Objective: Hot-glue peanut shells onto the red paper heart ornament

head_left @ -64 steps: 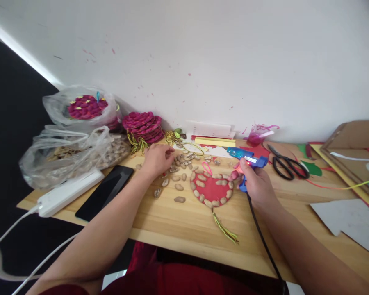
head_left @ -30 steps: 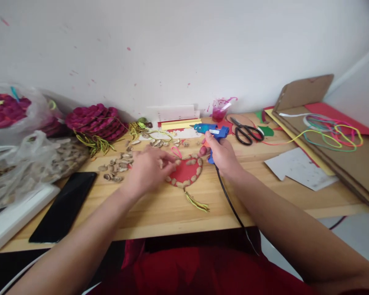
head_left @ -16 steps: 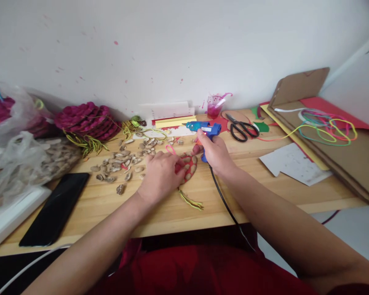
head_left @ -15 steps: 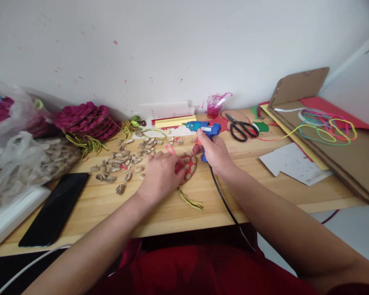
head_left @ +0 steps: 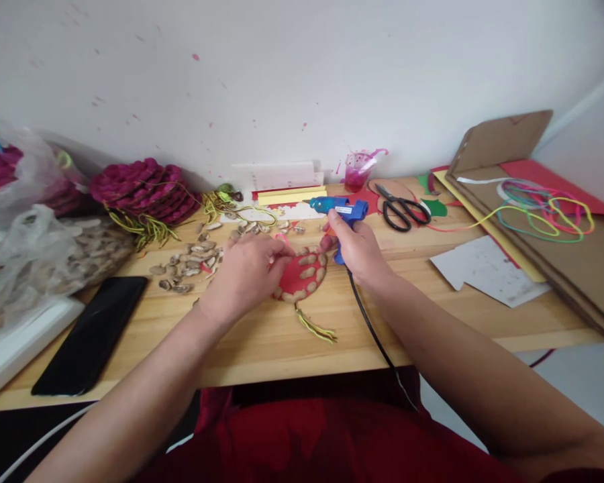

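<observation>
Red disc [head_left: 290, 274]: flat on the table [head_left: 262, 355], peanut shells [head_left: 307, 273] along its rim and inside, left part hidden by the left hand
Left hand [head_left: 249, 268]: fingers curled over the disc's left edge; whether they pinch a shell, cannot tell
Right hand [head_left: 360, 251]: wrapped round the glue gun [head_left: 358, 213], nozzle [head_left: 307, 202] aimed left, beyond the disc
Gluing well: probably small dabs, shells pressed flat, fingertips clear of the likely hot nozzle
Gun label [head_left: 343, 210]: print too small to read

A pink-speckled white wall [head_left: 282, 80] rises behind a pale wooden table [head_left: 262, 355].
</observation>
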### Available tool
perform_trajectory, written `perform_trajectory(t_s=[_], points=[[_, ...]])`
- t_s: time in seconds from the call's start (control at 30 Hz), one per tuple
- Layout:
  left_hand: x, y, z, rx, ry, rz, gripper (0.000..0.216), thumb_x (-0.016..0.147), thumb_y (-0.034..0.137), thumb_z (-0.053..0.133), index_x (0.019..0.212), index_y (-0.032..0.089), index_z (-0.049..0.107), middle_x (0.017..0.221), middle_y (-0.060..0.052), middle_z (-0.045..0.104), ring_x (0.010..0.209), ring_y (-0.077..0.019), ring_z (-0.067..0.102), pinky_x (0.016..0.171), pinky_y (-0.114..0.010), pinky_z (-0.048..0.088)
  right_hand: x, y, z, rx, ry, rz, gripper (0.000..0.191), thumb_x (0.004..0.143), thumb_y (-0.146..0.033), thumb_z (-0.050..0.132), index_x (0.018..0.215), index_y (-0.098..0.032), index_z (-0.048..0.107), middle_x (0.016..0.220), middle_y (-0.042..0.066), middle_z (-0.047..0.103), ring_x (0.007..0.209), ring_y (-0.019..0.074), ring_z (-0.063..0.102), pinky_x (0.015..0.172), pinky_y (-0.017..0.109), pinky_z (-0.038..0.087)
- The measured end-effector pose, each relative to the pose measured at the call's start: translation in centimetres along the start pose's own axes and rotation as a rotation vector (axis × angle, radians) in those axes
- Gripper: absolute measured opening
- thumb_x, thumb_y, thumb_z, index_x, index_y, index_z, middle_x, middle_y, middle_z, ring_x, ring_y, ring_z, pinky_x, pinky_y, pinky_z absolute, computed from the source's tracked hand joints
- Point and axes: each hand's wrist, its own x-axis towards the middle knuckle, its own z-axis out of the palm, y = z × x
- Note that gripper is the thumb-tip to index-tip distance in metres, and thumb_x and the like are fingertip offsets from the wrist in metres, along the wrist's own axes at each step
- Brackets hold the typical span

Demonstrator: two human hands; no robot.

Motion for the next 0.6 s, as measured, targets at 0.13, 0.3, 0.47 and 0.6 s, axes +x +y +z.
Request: perform_trajectory(t_s=[0.13, 0.3, 0.47, 0.6], points=[[-0.1, 0.9, 0.5, 0.017, -0.077, 0.042, 0.015, 0.09, 0.025, 0.065, 0.09, 0.027, 0.08, 0.089, -0.005, 0.079, 0.093, -0.0288, 0.069, 0.09, -0.045, 0.045, -0.1, -0.1, 0.1, -0.009, 0.008, 0.011, 0.048, 0.084, -0.07, 0.068, 0.082, -0.022, 0.063, 0.061, 0.0, 0.067, 0.055, 0.0149, 0.067, 0.051, 0.024, 0.047], [0.2, 0.4, 0.9, 0.045, -0.065, 0.029, 0.035, 0.098, 0.04, 0.059, 0.073, 0.022, 0.074, 0.073, -0.006, 0.073, 0.077, -0.0245, 0.064, 0.079, -0.04, 0.044, -0.3, -0.6, 0.1, -0.063, 0.026, 0.037, 0.045, 0.088, -0.066, 0.065, 0.083, -0.022, 0.064, 0.063, 0.001, 0.068, 0.058, 0.0167, 0.069, 0.05, 0.025, 0.046], [0.4, -1.2, 1.0, -0.063, 0.054, -0.018, 0.032, 0.097, 0.036, 0.058, 0.074, 0.021, 0.075, 0.077, -0.006, 0.075, 0.076, -0.0219, 0.065, 0.074, -0.036, 0.046, -0.5, -1.0, 0.2, -0.044, 0.024, 0.046, 0.043, 0.087, -0.065, 0.067, 0.081, -0.022, 0.063, 0.064, 0.001, 0.067, 0.059, 0.0163, 0.068, 0.049, 0.024, 0.047], [0.3, -2.0, 1.5, -0.118, 0.135, 0.028, 0.025, 0.096, 0.032, 0.058, 0.089, 0.022, 0.08, 0.091, -0.007, 0.08, 0.088, -0.0239, 0.07, 0.082, -0.038, 0.049, -0.6, -1.0, 0.3, -0.039, 0.027, 0.045, 0.045, 0.086, -0.066, 0.068, 0.08, -0.022, 0.062, 0.065, 0.001, 0.067, 0.059, 0.0157, 0.068, 0.048, 0.024, 0.047]])
